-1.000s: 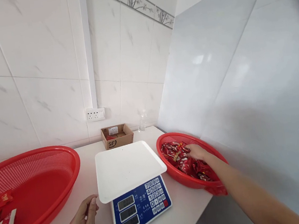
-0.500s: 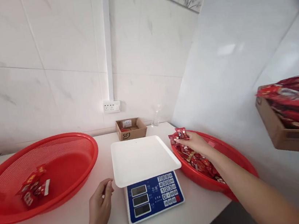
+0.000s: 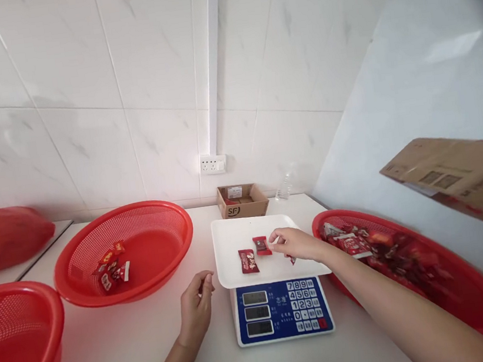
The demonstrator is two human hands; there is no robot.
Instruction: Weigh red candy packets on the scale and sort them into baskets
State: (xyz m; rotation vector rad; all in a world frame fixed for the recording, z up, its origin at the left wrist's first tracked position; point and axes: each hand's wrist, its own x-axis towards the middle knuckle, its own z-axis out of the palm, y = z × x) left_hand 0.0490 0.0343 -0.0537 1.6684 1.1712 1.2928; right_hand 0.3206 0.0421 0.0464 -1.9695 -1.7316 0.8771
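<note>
An electronic scale point(image 3: 283, 312) with a blue keypad panel stands before me, its white tray point(image 3: 226, 236) on top. Two red candy packets lie on that tray: a larger packet point(image 3: 248, 261) and a smaller packet point(image 3: 262, 246). Just beside the smaller one is my right hand point(image 3: 294, 243), fingers loosely bent and slightly apart, with nothing seen held in them. Part of another red packet point(image 3: 292, 259) shows beneath this hand. Left of the scale, my left hand point(image 3: 197, 302) hovers over the table, thumb against curled fingers, nothing visible in it.
On the right, a red basket point(image 3: 324, 217) holds many packets, partly behind my forearm. A red basket point(image 3: 174, 213) with several packets stands left; another basket point(image 3: 48, 307) is nearer. Behind the scale sit a small carton point(image 3: 245, 209) and a clear bottle point(image 3: 284, 187). A cardboard box point(image 3: 458, 170) juts in at right.
My right hand has moved left from the right basket to the scale tray. Red packets now lie on the tray, which was bare. The view has turned left.
</note>
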